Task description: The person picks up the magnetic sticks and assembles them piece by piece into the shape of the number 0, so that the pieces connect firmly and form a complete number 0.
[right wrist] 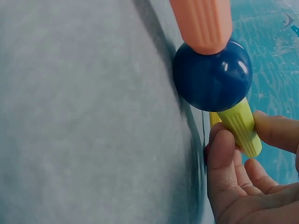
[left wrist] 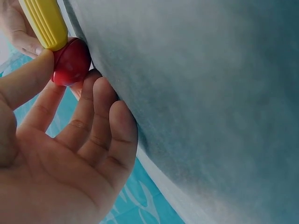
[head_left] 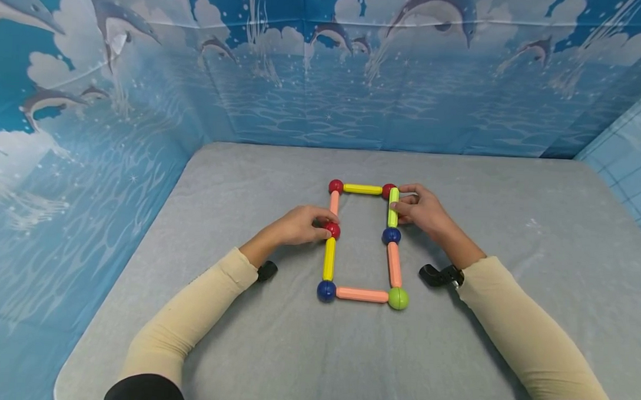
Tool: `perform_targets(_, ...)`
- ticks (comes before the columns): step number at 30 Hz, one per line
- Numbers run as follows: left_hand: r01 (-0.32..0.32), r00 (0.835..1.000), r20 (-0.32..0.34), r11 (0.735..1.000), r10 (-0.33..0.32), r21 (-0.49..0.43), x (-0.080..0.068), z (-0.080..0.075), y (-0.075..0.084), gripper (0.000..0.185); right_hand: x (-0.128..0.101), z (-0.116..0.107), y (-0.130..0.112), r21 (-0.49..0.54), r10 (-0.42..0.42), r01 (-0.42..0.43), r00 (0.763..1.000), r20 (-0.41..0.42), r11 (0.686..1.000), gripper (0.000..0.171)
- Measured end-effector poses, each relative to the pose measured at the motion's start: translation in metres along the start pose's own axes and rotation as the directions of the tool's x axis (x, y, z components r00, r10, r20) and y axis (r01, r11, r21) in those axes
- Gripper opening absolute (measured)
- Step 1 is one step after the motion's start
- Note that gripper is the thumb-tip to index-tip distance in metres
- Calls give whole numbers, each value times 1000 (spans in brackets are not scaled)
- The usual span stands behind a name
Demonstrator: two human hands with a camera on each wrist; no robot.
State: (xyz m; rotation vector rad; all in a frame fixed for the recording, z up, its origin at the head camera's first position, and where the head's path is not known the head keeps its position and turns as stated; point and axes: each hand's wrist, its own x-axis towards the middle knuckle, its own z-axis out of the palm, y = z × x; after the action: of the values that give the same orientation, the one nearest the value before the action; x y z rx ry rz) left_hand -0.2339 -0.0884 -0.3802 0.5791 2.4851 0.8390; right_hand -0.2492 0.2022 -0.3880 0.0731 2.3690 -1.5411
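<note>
A rectangle of rods and balls lies on the grey table (head_left: 273, 339). My left hand (head_left: 298, 226) pinches the red ball (head_left: 332, 230) midway along the left side, between thumb and fingers; the left wrist view shows that red ball (left wrist: 71, 60) with a yellow rod (left wrist: 44, 21) joined to it. My right hand (head_left: 423, 210) grips the light green rod (head_left: 392, 207) on the right side, just above a dark blue ball (head_left: 391, 235). The right wrist view shows the blue ball (right wrist: 212, 77), the green rod (right wrist: 240, 126) between my fingers, and an orange rod (right wrist: 203, 23).
The frame's other parts: a yellow top rod (head_left: 362, 189), red corner balls, an orange bottom rod (head_left: 362, 294), a blue ball (head_left: 326, 290) and a green ball (head_left: 398, 298). An ocean-print backdrop (head_left: 325, 76) walls the table on three sides.
</note>
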Motion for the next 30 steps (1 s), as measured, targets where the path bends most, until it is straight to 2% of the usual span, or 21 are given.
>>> perform_targets(10, 17, 1000, 2, 1000, -17, -2, 2, -1, 1, 38, 2, 0, -2, -21, 3, -3, 1000, -3, 1000, 56)
perform_targets(20, 16, 1000, 2, 1000, -16, -8, 1, -1, 1, 38, 3, 2, -1, -55, 17, -17, 1000, 1, 998, 57)
perform_targets(30, 13, 1000, 0, 1000, -13, -8, 0, 0, 2, 38, 3, 6, -3, -139, 55, -59, 998, -31, 988, 55)
